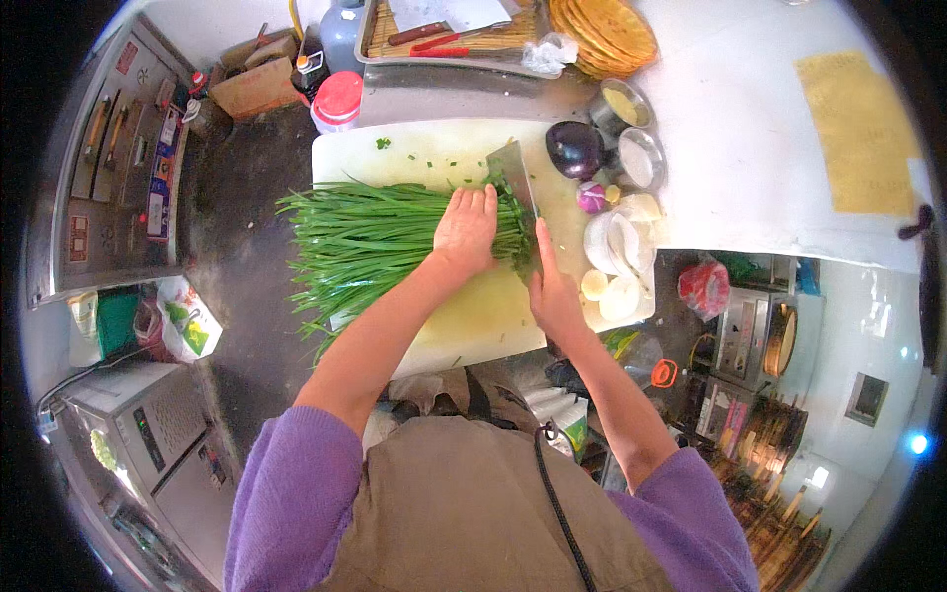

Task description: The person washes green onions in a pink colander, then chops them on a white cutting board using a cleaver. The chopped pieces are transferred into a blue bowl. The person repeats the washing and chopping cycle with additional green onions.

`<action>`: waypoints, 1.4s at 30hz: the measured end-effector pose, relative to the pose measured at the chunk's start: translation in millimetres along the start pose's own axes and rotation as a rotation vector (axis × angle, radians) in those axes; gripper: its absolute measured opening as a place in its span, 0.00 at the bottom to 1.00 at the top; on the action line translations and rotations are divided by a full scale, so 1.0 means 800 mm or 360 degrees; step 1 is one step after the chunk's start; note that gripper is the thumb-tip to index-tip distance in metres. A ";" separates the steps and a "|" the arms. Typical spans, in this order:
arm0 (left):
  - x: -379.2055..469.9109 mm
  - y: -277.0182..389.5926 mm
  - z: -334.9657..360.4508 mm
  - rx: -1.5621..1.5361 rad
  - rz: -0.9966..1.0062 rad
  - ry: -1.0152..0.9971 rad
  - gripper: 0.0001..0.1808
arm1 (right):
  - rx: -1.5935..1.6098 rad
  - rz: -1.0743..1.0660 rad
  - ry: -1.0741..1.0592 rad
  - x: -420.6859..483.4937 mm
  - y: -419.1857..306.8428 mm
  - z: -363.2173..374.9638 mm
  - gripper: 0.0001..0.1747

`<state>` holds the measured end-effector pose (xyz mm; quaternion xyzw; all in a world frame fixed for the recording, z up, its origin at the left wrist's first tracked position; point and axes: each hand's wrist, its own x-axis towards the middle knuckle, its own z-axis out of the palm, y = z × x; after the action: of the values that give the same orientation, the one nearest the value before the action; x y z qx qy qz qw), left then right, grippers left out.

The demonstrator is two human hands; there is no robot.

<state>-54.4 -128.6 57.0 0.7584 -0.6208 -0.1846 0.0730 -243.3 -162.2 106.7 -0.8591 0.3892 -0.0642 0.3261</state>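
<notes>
A large bunch of green garlic chives (362, 244) lies across a white cutting board (473, 333), its leaf tips hanging over the left edge. My left hand (467, 229) presses flat on the bunch near its right end. My right hand (555, 296) grips a cleaver (520, 174), index finger along the blade, whose edge stands at the right end of the chives. Small cut green pieces lie beside the blade and on the upper part of the board. The cleaver's handle is mostly hidden by my right hand.
An eggplant (575, 149), a piece of purple onion (591, 197), a white bowl (611, 243) and peeled white onions (619, 297) line the board's right side. Two metal bowls (641, 159) stand beyond. Behind are a tray (473, 65) with knives, stacked flatbreads (607, 33) and a red-lidded tub (337, 100).
</notes>
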 end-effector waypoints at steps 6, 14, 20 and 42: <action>0.000 0.004 -0.002 0.0199 -0.0047 -0.0008 0.71 | -0.0021 0.0051 0.0046 -0.038 -0.053 -0.076 0.47; 0.007 -0.002 0.003 0.0114 0.0028 0.0004 0.67 | 0.0106 0.0341 -0.0206 -0.070 -0.083 -0.098 0.47; 0.004 0.000 0.003 0.0097 0.0028 0.0086 0.61 | 0.0099 0.0379 -0.0311 -0.061 -0.081 -0.102 0.45; -0.035 0.001 -0.022 0.0348 -0.0013 -0.0067 0.84 | 0.0016 -0.0015 0.0182 -0.036 -0.065 -0.063 0.46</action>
<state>-53.1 -103.8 79.0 0.7603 -0.6356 -0.1318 -0.0240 -249.0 -142.1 181.5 -0.8543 0.4027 -0.1168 0.3072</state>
